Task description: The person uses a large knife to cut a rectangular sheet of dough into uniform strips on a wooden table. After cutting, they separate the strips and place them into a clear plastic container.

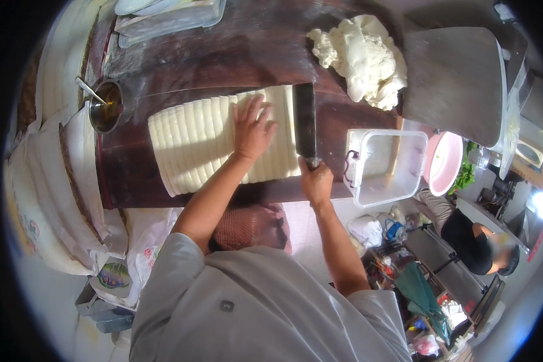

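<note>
Many parallel strips of pale dough [199,140] lie side by side on the dark red tabletop. My left hand [254,129] rests flat on them with its fingers apart, holding nothing. My right hand [316,178] grips the handle of a cleaver [305,120], whose broad dark blade stands along the right end of the dough. Up and to the right sits a large rough mass of dough [362,59]. Left of the strips is a metal bowl [105,120] with yellowish liquid and a spoon in it.
A clear plastic bin [389,167] stands right of the cleaver, beside a pink basin [443,163]. A floury tray [172,22] is at the top left, a grey metal lid or panel [454,83] at the upper right. Sacks [50,181] line the left. Another person [468,240] is at the far right.
</note>
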The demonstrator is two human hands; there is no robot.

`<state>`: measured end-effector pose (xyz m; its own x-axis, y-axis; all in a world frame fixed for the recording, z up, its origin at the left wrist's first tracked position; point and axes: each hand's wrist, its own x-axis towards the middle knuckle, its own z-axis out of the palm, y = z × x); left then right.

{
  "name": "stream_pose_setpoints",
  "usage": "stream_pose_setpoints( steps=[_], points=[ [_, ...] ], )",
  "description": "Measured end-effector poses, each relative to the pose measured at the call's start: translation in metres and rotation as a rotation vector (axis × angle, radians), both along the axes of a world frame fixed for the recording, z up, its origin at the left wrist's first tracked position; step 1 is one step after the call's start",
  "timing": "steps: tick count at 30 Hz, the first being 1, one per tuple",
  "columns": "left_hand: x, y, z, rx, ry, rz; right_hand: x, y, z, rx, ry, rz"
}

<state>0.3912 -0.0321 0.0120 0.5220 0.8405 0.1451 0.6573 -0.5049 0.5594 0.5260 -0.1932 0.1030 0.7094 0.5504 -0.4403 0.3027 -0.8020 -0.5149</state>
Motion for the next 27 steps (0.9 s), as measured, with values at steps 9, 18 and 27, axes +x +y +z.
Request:
stream_pose_setpoints(
  steps=[9,18,27],
  points=[
    [0.017,0.0,0.0,-0.006,-0.036,0.021,0.011,0.016,-0.009,-0.028,0.009,0.026],
    [0.03,0.003,0.003,-0.004,-0.078,0.017,0.015,0.021,-0.002,-0.058,-0.003,0.028],
    [0.036,0.005,-0.004,-0.01,-0.046,-0.016,0.012,0.016,-0.009,-0.075,-0.016,0.01]
  ],
)
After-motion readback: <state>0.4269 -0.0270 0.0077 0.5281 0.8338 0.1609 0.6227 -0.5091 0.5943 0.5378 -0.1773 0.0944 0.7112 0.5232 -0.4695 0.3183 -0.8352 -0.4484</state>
